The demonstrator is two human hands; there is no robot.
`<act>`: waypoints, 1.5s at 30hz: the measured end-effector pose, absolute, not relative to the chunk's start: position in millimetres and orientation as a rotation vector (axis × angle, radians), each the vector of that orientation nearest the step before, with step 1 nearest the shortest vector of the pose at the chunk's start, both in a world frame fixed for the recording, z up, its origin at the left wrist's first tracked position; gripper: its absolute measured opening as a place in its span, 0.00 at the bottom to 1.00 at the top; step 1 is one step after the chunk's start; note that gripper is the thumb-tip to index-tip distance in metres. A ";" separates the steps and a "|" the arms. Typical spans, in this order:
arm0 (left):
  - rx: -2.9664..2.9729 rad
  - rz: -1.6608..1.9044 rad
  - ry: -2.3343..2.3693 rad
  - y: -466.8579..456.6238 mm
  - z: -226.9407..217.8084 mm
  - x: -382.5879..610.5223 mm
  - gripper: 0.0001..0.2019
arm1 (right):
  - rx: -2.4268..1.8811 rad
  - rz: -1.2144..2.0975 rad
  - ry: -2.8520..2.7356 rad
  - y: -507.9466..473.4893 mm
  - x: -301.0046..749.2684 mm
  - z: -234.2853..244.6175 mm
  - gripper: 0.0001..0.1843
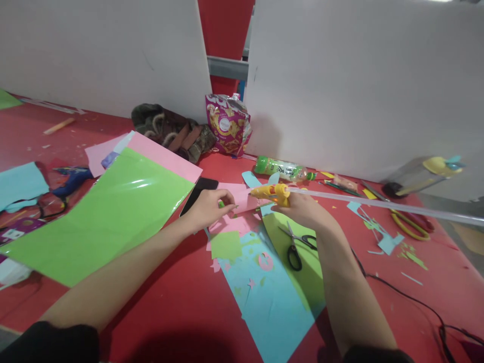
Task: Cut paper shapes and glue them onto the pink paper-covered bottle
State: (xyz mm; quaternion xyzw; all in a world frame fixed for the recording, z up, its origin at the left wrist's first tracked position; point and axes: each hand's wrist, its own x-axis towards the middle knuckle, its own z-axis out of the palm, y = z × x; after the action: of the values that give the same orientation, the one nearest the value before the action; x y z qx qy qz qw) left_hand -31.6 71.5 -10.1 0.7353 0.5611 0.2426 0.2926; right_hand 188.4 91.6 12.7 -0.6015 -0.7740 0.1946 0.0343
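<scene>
My right hand (300,207) is wrapped round a yellow hot glue gun (269,191), its nozzle pointing left toward my other hand. A long clear glue stick (378,201) runs out of its back to the right. My left hand (207,207) is closed in a pinch just left of the nozzle, over pink paper (242,194); what its fingertips hold is too small to make out. Below the hands lie a green paper square (226,245), a blue sheet (270,302) with small cut-outs, and black-handled scissors (295,247) on a green sheet (308,277). A black phone (199,189) lies behind my left wrist.
A large green sheet (113,217) covers the left side, near a blue glue gun (73,180). Along the back are a camouflage bag (170,131), a snack bag (228,123) and a green bottle (283,169). Yellow-handled scissors (410,224), paper scraps (389,243) and a black cable (404,296) lie right.
</scene>
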 end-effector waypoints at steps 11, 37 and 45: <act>1.984 0.693 1.532 90.7 -12.6 -28.9 0.06 | -1.803 0.590 -2.393 89.5 191.2 11.6 0.14; 2.006 0.704 1.542 103.7 -18.0 -29.3 0.07 | -1.822 0.591 -2.386 89.3 189.8 12.6 0.16; 2.011 0.717 1.553 108.8 -16.8 -26.8 0.07 | -1.779 0.646 -2.469 83.7 192.6 20.8 0.12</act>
State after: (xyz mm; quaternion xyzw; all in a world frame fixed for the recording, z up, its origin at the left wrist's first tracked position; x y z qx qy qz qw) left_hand -26.8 108.8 -16.8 0.7380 0.5698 0.2629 0.2481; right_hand 192.6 83.7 20.8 -0.5716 -0.7937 0.2076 0.0153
